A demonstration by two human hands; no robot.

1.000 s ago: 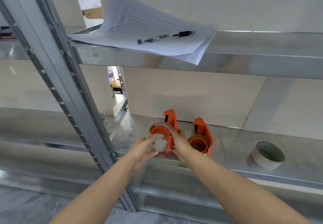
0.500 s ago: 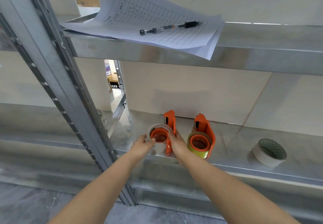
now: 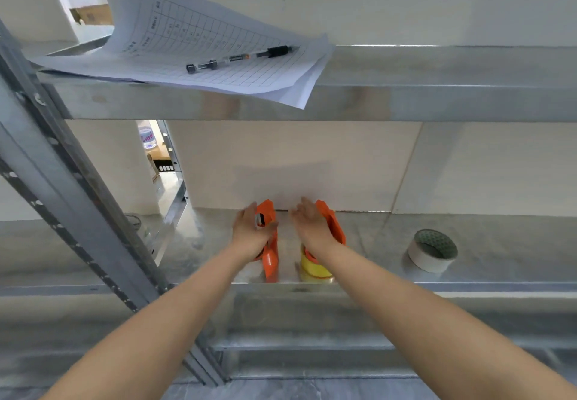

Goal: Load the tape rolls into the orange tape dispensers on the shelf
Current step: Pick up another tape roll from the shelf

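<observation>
Though partly covered, plainly bright orange plastic: left dispenser (image 3: 270,262) and right dispenser (image 3: 335,228), upright side by side on the shelf (image 3: 515,259) near the back wall, a narrow gap between. Near the left dispenser's top, a small dark-and-white blade part. Low at the right dispenser's front, a yellow roll (image 3: 310,267). Well apart to the right, a white roll (image 3: 432,251) loose on the shelf. Hidden under the left hand (image 3: 251,234): the left dispenser's hub, so cannot tell what sits there. Left hand laid over that dispenser, fingers fairly straight along its left side, thumb across the front; cannot tell whether gripping or only resting. Right hand (image 3: 312,228) unclenched, fingers straight, palm against the right dispenser's left face, above the yellow roll.
</observation>
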